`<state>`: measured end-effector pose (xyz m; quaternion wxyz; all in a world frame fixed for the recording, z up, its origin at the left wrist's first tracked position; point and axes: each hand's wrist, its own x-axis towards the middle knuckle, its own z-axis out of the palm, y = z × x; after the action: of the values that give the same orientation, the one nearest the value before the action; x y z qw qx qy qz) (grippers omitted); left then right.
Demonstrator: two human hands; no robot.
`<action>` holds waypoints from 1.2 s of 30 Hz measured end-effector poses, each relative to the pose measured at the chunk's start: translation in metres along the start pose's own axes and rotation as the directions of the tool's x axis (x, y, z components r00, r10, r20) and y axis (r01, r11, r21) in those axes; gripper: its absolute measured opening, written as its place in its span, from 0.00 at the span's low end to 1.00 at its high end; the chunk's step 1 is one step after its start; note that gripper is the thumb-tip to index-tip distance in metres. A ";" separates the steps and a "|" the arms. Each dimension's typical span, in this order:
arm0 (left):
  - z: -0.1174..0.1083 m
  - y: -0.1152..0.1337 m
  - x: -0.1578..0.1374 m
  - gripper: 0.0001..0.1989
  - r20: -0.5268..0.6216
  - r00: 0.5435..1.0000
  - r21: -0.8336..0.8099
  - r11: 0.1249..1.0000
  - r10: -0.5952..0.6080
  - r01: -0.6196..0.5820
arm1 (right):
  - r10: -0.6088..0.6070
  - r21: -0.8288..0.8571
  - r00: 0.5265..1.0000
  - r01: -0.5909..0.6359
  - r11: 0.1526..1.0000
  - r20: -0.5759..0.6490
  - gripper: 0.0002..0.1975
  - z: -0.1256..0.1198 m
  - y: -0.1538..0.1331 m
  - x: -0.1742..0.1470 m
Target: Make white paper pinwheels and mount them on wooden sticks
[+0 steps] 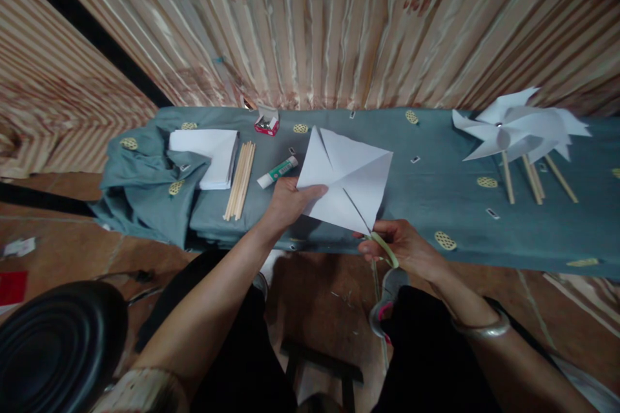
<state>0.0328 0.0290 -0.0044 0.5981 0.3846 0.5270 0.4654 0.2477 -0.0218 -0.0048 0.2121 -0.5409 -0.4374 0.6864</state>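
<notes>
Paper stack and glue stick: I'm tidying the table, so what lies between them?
In the head view, a row of wooden sticks lies between the paper stack and the glue stick.

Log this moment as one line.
left hand: holds white paper | right hand: holds scissors at paper | nearby: glue stick, wooden sticks, white pinwheels

Pleated beige curtains (310,32) hang above a brown floor (334,310).

On the cloth-covered tabletop (429,201) we see, from left to right, white papers (220,156), wooden sticks (240,181), a small open box (267,124), a glue stick (278,172) and paper pinwheels (529,128).
</notes>
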 end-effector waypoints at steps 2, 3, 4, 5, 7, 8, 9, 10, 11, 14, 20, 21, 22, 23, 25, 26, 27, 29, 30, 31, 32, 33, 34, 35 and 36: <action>0.000 -0.001 0.000 0.09 0.002 1.000 0.013 1.000 -0.003 0.003 | 0.004 -0.006 1.000 -0.004 1.000 -0.009 0.27 0.001 -0.002 -0.001; 0.000 -0.001 0.000 0.09 0.004 1.000 0.015 1.000 -0.005 0.005 | 0.005 -0.008 1.000 -0.005 1.000 -0.011 0.26 0.001 -0.003 -0.001; 0.000 -0.001 0.000 0.08 0.006 1.000 0.014 1.000 -0.007 0.007 | 0.005 -0.006 1.000 -0.005 1.000 -0.011 0.25 0.001 -0.004 -0.001; 0.001 -0.002 0.000 0.08 0.006 1.000 0.010 1.000 -0.008 0.008 | 0.005 -0.001 1.000 -0.005 1.000 -0.008 0.25 0.002 -0.005 -0.002; 0.001 -0.002 -0.001 0.08 0.008 1.000 0.004 1.000 -0.011 0.011 | 0.003 0.011 1.000 -0.003 1.000 0.000 0.23 0.001 -0.005 -0.002; 0.001 -0.002 -0.001 0.08 0.007 1.000 0.004 1.000 -0.015 0.015 | 0.002 0.013 1.000 -0.002 1.000 0.000 0.23 0.001 -0.005 -0.001; 0.002 -0.002 -0.001 0.08 0.006 1.000 0.004 1.000 -0.018 0.018 | -0.001 0.009 1.000 0.001 1.000 -0.001 0.23 0.001 -0.003 -0.001; 0.002 -0.001 -0.001 0.08 0.002 1.000 0.005 1.000 -0.021 0.021 | -0.005 -0.001 1.000 0.005 1.000 -0.002 0.23 0.000 -0.002 0.000; 0.002 -0.001 -0.001 0.08 -0.003 1.000 0.006 1.000 -0.023 0.023 | -0.010 -0.014 1.000 0.010 1.000 -0.004 0.23 0.000 -0.001 0.000; 0.002 -0.001 0.000 0.08 -0.008 1.000 0.007 1.000 -0.026 0.026 | -0.022 -0.047 1.000 0.022 0.999 -0.009 0.24 -0.001 0.001 0.001; 0.001 -0.002 0.000 0.08 -0.004 1.000 -0.009 1.000 -0.011 0.011 | -0.018 -0.036 1.000 0.018 0.999 -0.020 0.26 0.001 -0.002 0.001; 0.001 -0.002 0.000 0.08 -0.007 1.000 -0.008 1.000 -0.011 0.011 | -0.018 -0.035 1.000 0.017 0.999 -0.023 0.26 0.001 -0.003 0.001; 0.001 -0.002 0.000 0.08 -0.008 1.000 -0.007 1.000 -0.012 0.012 | -0.015 -0.033 1.000 0.014 0.999 -0.027 0.26 0.002 -0.003 0.001; 0.001 -0.001 0.000 0.08 -0.009 1.000 -0.006 1.000 -0.014 0.014 | -0.009 -0.028 0.999 0.008 1.000 -0.032 0.26 0.002 -0.004 0.001; 0.002 -0.001 0.000 0.08 -0.011 1.000 -0.008 1.000 -0.019 0.019 | 0.012 -0.003 0.999 -0.012 1.000 -0.041 0.26 0.003 -0.005 0.001; 0.002 -0.001 -0.001 0.08 -0.014 1.000 -0.010 1.000 -0.020 0.020 | 0.025 0.017 0.999 -0.024 1.000 -0.043 0.26 0.004 -0.005 0.001; 0.002 -0.001 -0.001 0.08 -0.016 1.000 -0.008 1.000 -0.022 0.022 | 0.035 0.037 0.998 -0.033 0.999 -0.044 0.26 0.004 -0.006 0.000; 0.002 -0.001 -0.001 0.09 -0.020 1.000 -0.003 1.000 -0.023 0.023 | 0.048 0.068 0.998 -0.045 0.997 -0.039 0.27 0.004 -0.006 0.000; 0.002 -0.002 -0.001 0.10 -0.019 1.000 -0.003 1.000 -0.021 0.021 | 0.050 0.077 0.998 -0.048 0.996 -0.031 0.27 0.004 -0.006 0.000; 0.002 -0.002 0.000 0.11 -0.017 1.000 -0.006 1.000 -0.015 0.015 | 0.048 0.082 0.999 -0.046 0.996 -0.021 0.27 0.004 -0.006 -0.001; 0.001 -0.002 0.000 0.12 -0.019 1.000 -0.011 1.000 -0.006 0.006 | 0.042 0.082 0.999 -0.041 0.996 -0.007 0.27 0.004 -0.005 -0.001; 0.001 -0.002 0.001 0.13 -0.025 1.000 -0.019 1.000 0.006 -0.007 | 0.035 0.076 0.999 -0.036 0.996 0.013 0.26 0.004 -0.005 -0.001; 0.001 -0.002 0.002 0.13 -0.038 0.999 -0.028 0.999 0.020 -0.021 | 0.028 0.066 0.999 -0.030 0.997 0.037 0.26 0.003 -0.005 -0.001; 0.001 -0.001 0.002 0.14 -0.053 0.998 -0.038 0.999 0.032 -0.034 | 0.021 0.056 0.998 -0.025 0.998 0.062 0.26 0.003 -0.005 -0.001; 0.001 -0.001 0.003 0.14 -0.071 0.997 -0.052 0.998 0.039 -0.043 | 0.016 0.044 0.996 -0.020 0.999 0.086 0.25 0.004 -0.004 -0.001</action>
<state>0.0335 0.0321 -0.0062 0.5798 0.3628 0.5268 0.5046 0.2440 -0.0218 -0.0003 0.1989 -0.5103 -0.4256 0.7204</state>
